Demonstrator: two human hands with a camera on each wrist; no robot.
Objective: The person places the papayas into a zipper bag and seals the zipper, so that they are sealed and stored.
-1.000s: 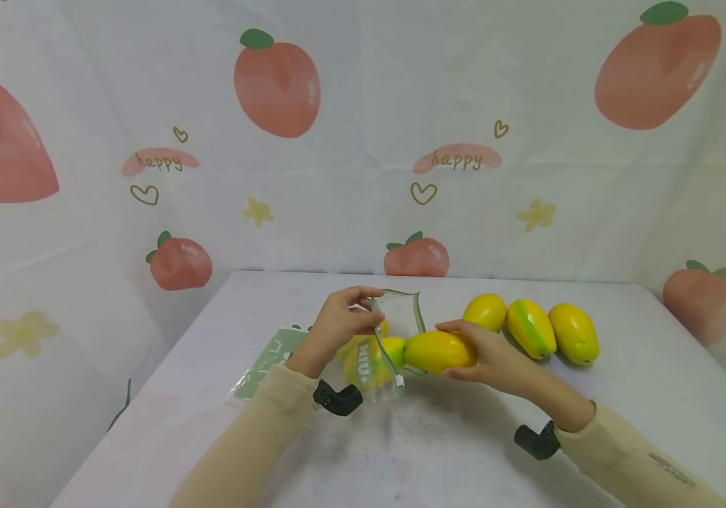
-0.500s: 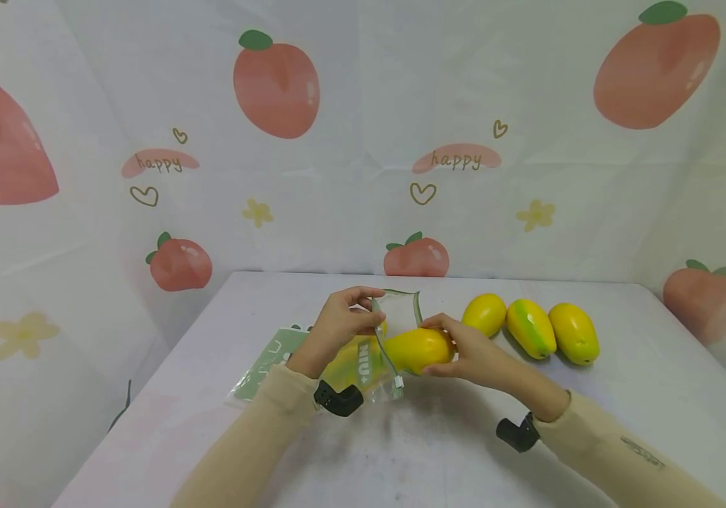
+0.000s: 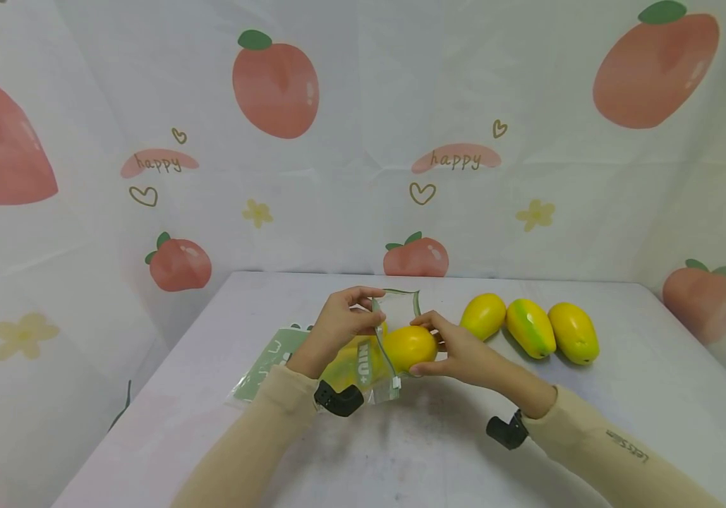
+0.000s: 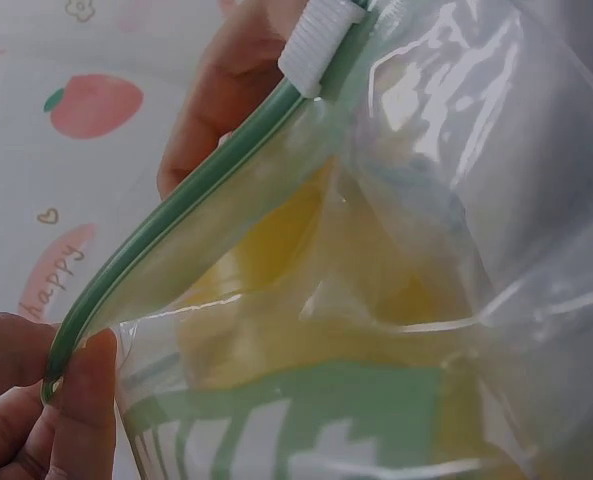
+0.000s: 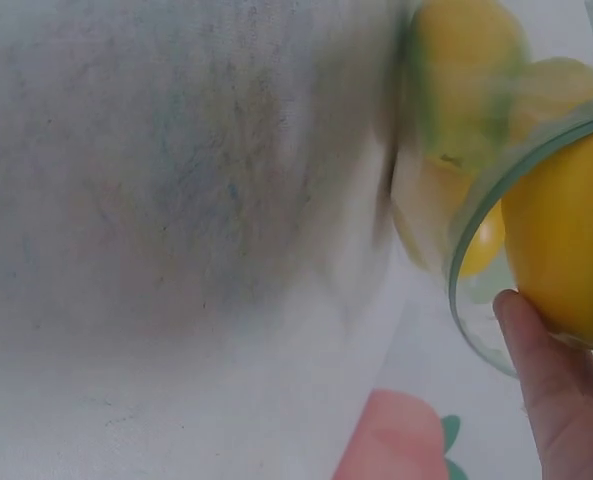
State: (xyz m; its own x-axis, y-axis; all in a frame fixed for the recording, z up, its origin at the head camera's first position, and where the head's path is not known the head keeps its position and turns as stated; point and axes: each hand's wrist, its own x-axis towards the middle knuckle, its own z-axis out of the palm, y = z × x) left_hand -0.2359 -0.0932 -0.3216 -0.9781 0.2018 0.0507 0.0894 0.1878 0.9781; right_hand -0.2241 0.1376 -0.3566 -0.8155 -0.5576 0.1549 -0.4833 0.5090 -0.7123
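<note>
My left hand (image 3: 346, 324) pinches the green-edged rim of a clear zip bag (image 3: 363, 363) with a white slider (image 4: 319, 45). The bag's mouth is spread and faces right. My right hand (image 3: 464, 353) grips a yellow mango (image 3: 410, 347) at the mouth, its front part inside the bag. In the right wrist view, the thumb lies along the held mango (image 5: 566, 240), and other yellow-green mangoes (image 5: 466, 80) show through the plastic. From the left wrist, they are only yellow shapes behind the film. The far fingers of my right hand are partly hidden by the mango.
To the right of the bag, three mangoes (image 3: 530, 328) lie in a row on the white table (image 3: 413, 451). A flat green printed bag (image 3: 270, 363) lies to the left, partly under my left forearm. A fruit-print cloth (image 3: 337, 176) hangs behind the table.
My right hand has moved left with the mango, pushing it from outside the rim partly into the bag. My left hand stays at the rim.
</note>
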